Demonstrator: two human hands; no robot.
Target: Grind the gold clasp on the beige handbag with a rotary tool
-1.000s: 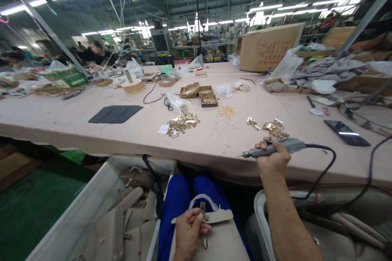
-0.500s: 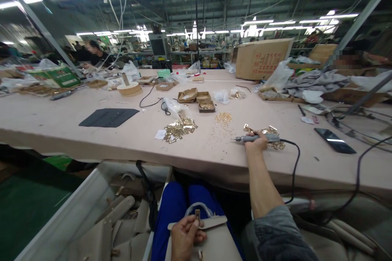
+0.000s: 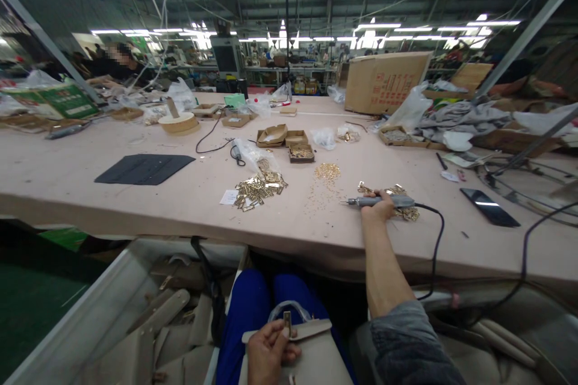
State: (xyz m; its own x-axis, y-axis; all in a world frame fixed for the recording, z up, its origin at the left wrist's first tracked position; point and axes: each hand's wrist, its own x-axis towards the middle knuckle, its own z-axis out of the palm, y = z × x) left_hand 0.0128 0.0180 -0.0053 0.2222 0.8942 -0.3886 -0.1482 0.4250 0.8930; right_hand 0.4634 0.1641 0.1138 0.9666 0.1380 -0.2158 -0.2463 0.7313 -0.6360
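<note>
On my lap lies a beige handbag [image 3: 311, 361] with its flap [image 3: 313, 329] toward the table and a plastic-wrapped handle [image 3: 293, 307]. My left hand [image 3: 271, 348] is closed at the flap, pinching a small gold metal plate [image 3: 288, 320] that stands upright. My right hand [image 3: 378, 207] is wrapped round a grey electric screwdriver [image 3: 395, 200], held low over the table with its tip pointing left. Gold metal plates [image 3: 410, 214] lie under and behind the screwdriver. Left of its tip are scattered tiny gold screws [image 3: 327, 172].
A larger heap of gold hardware [image 3: 255, 191] lies mid-table beside a black sheet [image 3: 144, 168]. Small cardboard boxes [image 3: 301, 154] stand behind. A phone [image 3: 490, 207] and cables are at right. A white bin [image 3: 112, 277] of beige bag parts stands at lower left.
The view has shifted slightly, so the table items appear a little further left. Both hands keep their holds, and the screwdriver stays almost in the same place.
</note>
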